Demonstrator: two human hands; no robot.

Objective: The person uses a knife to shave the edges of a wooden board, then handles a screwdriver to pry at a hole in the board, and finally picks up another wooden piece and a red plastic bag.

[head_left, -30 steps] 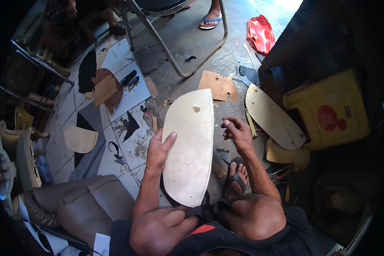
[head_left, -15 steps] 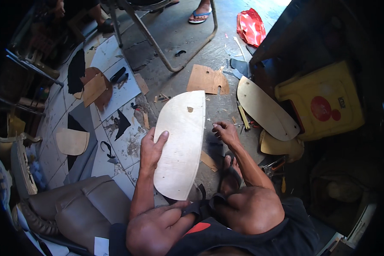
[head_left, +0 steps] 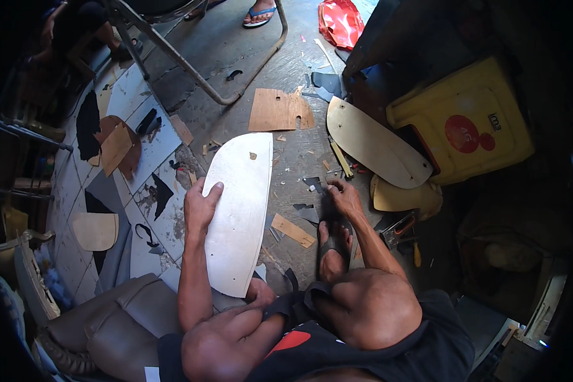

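My left hand is closed on the left edge of a pale plywood panel, its thumb lying on the upper face. The panel has one straight side, a rounded upper corner and a dark knot near the top. Its lower end reaches down to my feet, between my knees. To the right, apart from the panel, my right hand hangs over the floor with fingers curled together. Whatever its fingertips may hold is too small to make out. Dark scraps and a thin wood strip lie below it.
A second rounded panel leans by a yellow plastic container at the right. Ahead lie a brown board and a yellow-handled cutter. A metal chair frame stands beyond. Brown cushioning is at my left.
The whole view has shifted, so the floor items appear farther left. My right hand has moved away from the panel to the right. The left hand keeps its hold.
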